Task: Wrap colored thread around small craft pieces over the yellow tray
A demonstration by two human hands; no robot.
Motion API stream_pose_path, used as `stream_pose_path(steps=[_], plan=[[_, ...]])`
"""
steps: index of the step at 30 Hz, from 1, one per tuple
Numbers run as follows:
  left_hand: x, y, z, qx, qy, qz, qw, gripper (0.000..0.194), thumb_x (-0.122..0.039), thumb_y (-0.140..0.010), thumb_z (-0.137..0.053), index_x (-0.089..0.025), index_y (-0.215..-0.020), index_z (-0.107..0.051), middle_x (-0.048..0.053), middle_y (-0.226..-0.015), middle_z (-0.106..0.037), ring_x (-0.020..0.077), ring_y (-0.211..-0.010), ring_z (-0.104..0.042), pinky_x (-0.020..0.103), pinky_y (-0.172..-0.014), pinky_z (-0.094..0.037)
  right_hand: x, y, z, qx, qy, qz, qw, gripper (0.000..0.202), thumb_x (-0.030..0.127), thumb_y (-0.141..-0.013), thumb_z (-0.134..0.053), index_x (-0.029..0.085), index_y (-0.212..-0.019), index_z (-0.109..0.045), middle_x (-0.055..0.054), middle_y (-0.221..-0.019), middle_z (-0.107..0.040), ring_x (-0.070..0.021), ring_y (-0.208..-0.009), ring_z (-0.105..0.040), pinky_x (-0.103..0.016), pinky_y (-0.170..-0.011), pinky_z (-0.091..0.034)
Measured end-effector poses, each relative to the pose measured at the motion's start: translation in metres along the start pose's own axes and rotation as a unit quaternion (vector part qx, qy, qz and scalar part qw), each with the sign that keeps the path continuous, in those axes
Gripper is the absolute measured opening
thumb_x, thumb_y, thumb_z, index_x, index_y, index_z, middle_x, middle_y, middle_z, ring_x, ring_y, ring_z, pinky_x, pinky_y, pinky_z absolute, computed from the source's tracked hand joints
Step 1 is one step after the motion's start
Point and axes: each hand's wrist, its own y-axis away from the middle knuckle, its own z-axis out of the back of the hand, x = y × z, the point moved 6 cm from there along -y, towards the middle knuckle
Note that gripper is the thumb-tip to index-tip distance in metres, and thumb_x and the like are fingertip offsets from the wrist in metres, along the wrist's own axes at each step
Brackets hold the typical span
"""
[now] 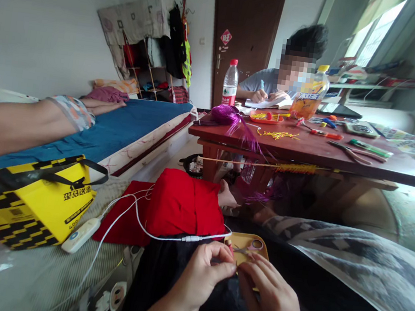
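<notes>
My left hand (pixel 211 268) and my right hand (pixel 269 291) meet at the fingertips above my lap. Both are closed in a pinch. Whatever lies between the fingers is too small to make out. Just beyond them sits a small yellow tray (pixel 263 248), partly covered by my hands. A pair of scissors (pixel 256 245) rests in it. A white cable (pixel 169 239) runs close to my left hand, across a red cloth (pixel 185 206).
A red-brown table (pixel 329 159) holds pliers (pixel 349 152), purple strands (pixel 228 117), yellow pieces (pixel 277 135) and bottles. A person (pixel 263 84) writes behind it. Left are a yellow bag (pixel 33 204), a power strip (pixel 82 235) and a bed (pixel 135 120) with another person's leg (pixel 17 117).
</notes>
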Motion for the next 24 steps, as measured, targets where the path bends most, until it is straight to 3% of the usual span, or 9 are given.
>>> stream_pose_path(steps=[5,16,24], plan=[[0.013,0.001,-0.003,0.025,0.097,0.089,0.991,0.007,-0.015,-0.054,-0.064,-0.012,-0.057,-0.058,0.001,-0.068,-0.055,0.01,-0.062,-0.042,0.023,-0.063,-0.031,0.007,-0.005,0.005,-0.023,0.017,0.026,0.999,0.019,0.014,-0.085,-0.041,0.017,-0.076,-0.057,-0.007,-0.069,-0.07,-0.0198,-0.067,-0.069,-0.031,-0.066,-0.057],[0.025,-0.002,-0.005,0.069,0.135,0.2,0.968,0.01,-0.013,-0.045,-0.063,-0.011,-0.055,-0.06,0.001,-0.063,-0.056,0.0081,-0.058,-0.046,0.021,-0.056,-0.032,0.009,-0.005,0.009,-0.034,-0.017,0.065,0.997,0.014,0.013,-0.085,-0.045,0.017,-0.082,-0.058,-0.004,-0.067,-0.07,-0.0191,-0.072,-0.069,-0.03,-0.072,-0.057],[0.021,-0.006,0.001,0.088,0.08,0.184,0.976,0.008,-0.015,-0.05,-0.061,-0.011,-0.056,-0.057,-0.001,-0.05,-0.055,0.0081,-0.05,-0.048,0.02,-0.053,-0.032,0.015,-0.007,0.007,0.019,-0.043,0.129,0.99,0.024,0.003,-0.083,-0.038,0.018,-0.076,-0.056,-0.003,-0.063,-0.067,-0.0153,-0.064,-0.068,-0.03,-0.078,-0.055]])
